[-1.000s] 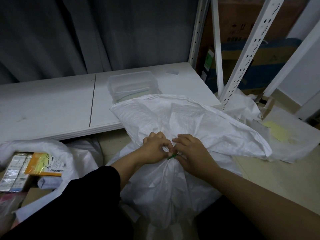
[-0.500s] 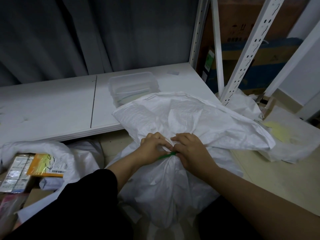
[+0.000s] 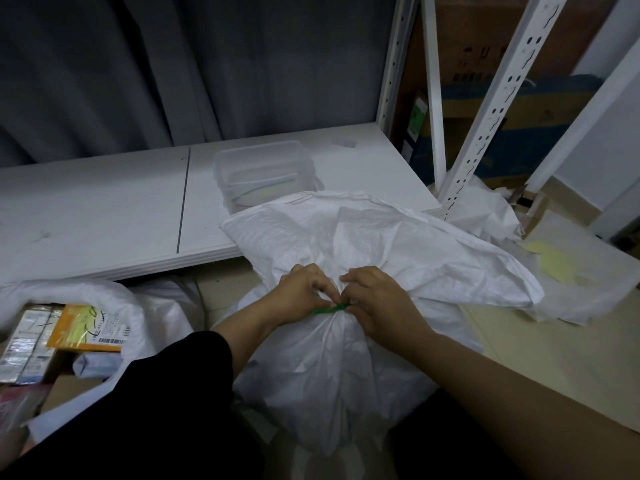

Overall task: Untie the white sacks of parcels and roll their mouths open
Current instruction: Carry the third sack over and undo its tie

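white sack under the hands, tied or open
Tied shut: a green tie cinches the gathered neck of the white sack, left hand and right hand pinching the tie.

Open room over shelf board [image 3: 97, 216], left; clear tub [image 3: 263, 174], rack post [image 3: 485, 109] block behind sack [image 3: 346, 368].

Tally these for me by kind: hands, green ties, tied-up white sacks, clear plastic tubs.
hands: 2, the left hand and the right hand
green tie: 1
tied white sack: 1
clear plastic tub: 1
total: 5
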